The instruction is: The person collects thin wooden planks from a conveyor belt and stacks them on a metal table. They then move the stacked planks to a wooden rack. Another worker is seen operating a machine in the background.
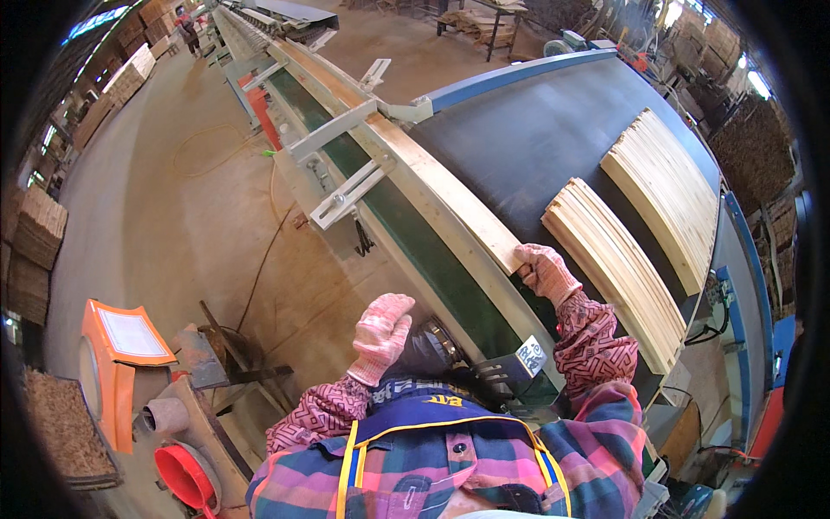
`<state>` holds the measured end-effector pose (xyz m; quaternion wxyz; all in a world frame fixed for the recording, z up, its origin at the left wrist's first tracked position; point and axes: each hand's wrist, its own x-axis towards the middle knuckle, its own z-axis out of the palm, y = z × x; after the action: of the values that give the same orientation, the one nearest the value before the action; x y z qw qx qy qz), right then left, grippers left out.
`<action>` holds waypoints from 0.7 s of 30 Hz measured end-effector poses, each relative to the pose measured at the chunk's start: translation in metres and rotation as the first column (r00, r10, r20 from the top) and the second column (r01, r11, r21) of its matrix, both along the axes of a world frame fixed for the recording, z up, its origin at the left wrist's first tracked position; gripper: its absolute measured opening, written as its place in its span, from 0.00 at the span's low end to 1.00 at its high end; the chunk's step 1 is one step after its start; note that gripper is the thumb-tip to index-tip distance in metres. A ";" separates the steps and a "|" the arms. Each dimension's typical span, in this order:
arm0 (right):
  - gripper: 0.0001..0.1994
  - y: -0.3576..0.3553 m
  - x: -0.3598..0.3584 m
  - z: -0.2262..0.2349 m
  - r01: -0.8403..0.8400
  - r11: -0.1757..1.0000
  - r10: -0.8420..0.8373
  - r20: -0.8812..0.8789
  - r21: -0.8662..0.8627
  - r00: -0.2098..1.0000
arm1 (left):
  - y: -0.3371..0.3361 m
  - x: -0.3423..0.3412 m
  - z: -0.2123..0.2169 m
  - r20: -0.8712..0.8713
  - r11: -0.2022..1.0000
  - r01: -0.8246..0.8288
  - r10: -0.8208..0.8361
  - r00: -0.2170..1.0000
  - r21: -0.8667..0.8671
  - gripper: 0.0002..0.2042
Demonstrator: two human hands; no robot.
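My right hand (546,272), in a pink-and-white work glove, is closed on the near end of a long pale wooden board (471,212). The board lies lengthwise along the conveyor's raised metal rail, beside a dark green belt (432,255). In front of my body, to the left of the conveyor, my left hand (383,337) is raised in a matching glove. Its fingers are curled together with nothing visible in them. Patterned sleeve covers run over both forearms.
Two rows of wooden boards (618,272) (666,199) rest on the wide dark table (510,130) at right. Metal brackets (350,195) cross the conveyor. An orange machine part (121,372) and a red round container (186,476) stand at lower left. A person (187,33) is far off.
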<state>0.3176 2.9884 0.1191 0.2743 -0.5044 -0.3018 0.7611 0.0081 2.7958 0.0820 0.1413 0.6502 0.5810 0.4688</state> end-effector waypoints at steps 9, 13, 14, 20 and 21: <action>0.14 -0.005 -0.015 -0.002 -0.069 0.976 -0.006 0.341 0.208 0.940 | 0.008 0.010 0.001 0.004 0.998 0.063 -0.064 0.998 0.008 0.15; 0.15 -0.002 -0.023 0.003 -0.231 0.944 0.047 0.597 0.236 0.801 | 0.009 0.015 0.004 0.006 0.997 0.077 -0.077 0.997 -0.007 0.15; 0.15 -0.002 -0.025 0.010 -0.280 0.933 0.069 0.655 0.224 0.753 | 0.010 0.016 0.004 0.003 0.997 0.079 -0.079 0.997 0.004 0.15; 0.22 -0.015 -0.042 0.028 -0.571 0.776 -0.123 0.952 0.268 0.279 | 0.013 0.020 0.001 0.006 0.996 0.091 -0.091 0.996 0.025 0.15; 0.25 -0.013 -0.042 0.031 -0.684 0.702 -0.181 0.978 0.200 0.100 | 0.014 0.020 0.002 0.006 0.995 0.096 -0.096 0.995 0.025 0.14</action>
<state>0.2758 2.9750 0.1506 0.0119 -0.6737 -0.7275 0.1294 0.0281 2.8096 0.0843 0.1575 0.6774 0.5428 0.4710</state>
